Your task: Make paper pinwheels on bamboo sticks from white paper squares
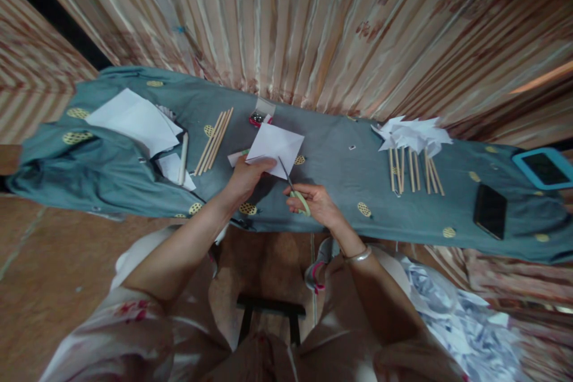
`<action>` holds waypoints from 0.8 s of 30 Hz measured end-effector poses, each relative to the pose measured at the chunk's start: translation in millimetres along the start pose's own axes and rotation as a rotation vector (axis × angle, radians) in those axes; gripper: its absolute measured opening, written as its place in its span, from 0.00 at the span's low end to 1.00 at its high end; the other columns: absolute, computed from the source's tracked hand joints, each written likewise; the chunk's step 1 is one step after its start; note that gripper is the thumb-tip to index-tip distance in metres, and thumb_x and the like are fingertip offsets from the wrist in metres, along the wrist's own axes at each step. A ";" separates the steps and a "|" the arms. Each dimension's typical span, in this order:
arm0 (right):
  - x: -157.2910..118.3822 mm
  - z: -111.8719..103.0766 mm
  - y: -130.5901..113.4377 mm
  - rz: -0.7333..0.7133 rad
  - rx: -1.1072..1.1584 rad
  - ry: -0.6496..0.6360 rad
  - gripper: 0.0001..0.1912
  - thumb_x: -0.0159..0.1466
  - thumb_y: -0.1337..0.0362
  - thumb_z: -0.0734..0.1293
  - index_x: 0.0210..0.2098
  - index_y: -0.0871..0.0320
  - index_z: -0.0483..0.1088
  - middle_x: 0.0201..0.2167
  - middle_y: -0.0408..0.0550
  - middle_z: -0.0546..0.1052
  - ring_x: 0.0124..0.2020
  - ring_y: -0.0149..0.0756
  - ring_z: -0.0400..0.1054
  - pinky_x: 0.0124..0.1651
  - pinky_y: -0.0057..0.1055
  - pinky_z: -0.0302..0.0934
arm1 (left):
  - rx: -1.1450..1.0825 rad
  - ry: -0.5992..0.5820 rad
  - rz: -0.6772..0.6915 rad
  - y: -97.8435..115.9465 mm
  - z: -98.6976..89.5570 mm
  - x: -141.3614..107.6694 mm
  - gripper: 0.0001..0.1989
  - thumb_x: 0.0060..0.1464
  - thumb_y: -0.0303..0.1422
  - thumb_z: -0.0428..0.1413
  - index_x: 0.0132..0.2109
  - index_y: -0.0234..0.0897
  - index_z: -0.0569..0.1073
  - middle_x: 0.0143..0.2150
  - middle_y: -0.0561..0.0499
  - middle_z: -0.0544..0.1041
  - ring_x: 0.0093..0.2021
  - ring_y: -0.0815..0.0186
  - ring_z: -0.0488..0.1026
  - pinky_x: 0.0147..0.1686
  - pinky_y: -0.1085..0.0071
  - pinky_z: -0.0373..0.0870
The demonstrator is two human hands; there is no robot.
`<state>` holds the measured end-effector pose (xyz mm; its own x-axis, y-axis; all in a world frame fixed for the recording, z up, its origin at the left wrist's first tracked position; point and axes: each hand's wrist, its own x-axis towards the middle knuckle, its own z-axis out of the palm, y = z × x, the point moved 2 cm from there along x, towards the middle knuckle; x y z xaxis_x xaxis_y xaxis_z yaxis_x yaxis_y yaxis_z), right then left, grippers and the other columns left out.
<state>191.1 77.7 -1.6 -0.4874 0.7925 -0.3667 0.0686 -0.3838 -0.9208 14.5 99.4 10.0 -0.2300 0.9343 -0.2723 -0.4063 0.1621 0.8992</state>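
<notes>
Between the fingers and thumb of my left hand [248,178] is a square sheet of white paper [278,142], held by its near left edge above the cloth. My right hand [313,200] grips scissors [299,197] with pale green handles. Their dark blades lie at the paper's near corner, pointing away from me; whether they are cutting into it I cannot tell. Just behind the paper sits a small red open box [258,118] of shiny bits. Several wooden sticks [213,142] lie to the left of it.
White sheets [134,119] and a white rod [183,158] lie on the left of the cloth-covered table [340,167]. To the right are paper pinwheels [414,136] on sticks, a black phone [490,210] and a blue-framed tablet [544,168]. A pleated curtain [286,30] hangs behind.
</notes>
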 end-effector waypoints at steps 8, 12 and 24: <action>0.5 0.7 0.0 0.011 0.026 0.021 0.24 0.38 0.53 0.81 0.31 0.58 0.76 0.19 0.37 0.72 0.20 0.25 0.66 0.26 0.25 0.62 | -0.004 -0.020 0.002 -4.2 -1.8 1.7 0.12 0.29 0.30 0.67 0.27 0.34 0.76 0.25 0.53 0.77 0.25 0.67 0.69 0.28 0.70 0.67; 1.5 0.2 1.6 0.001 0.020 0.016 0.23 0.39 0.54 0.81 0.31 0.58 0.76 0.19 0.37 0.72 0.20 0.25 0.66 0.26 0.25 0.62 | -0.020 -0.022 -0.004 -3.3 -1.6 1.0 0.12 0.28 0.30 0.67 0.27 0.34 0.76 0.25 0.53 0.77 0.25 0.67 0.70 0.29 0.70 0.68; 1.6 2.5 0.6 0.043 0.065 0.049 0.23 0.36 0.55 0.82 0.29 0.57 0.75 0.18 0.35 0.72 0.19 0.24 0.66 0.25 0.24 0.62 | -0.009 -0.024 -0.016 -1.9 0.0 -1.6 0.13 0.29 0.31 0.66 0.28 0.33 0.76 0.25 0.53 0.76 0.25 0.68 0.70 0.28 0.72 0.66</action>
<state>188.2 77.5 -2.3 -0.4418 0.7964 -0.4130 0.0313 -0.4464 -0.8943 15.7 97.6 8.7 -0.2022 0.9390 -0.2783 -0.4174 0.1744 0.8918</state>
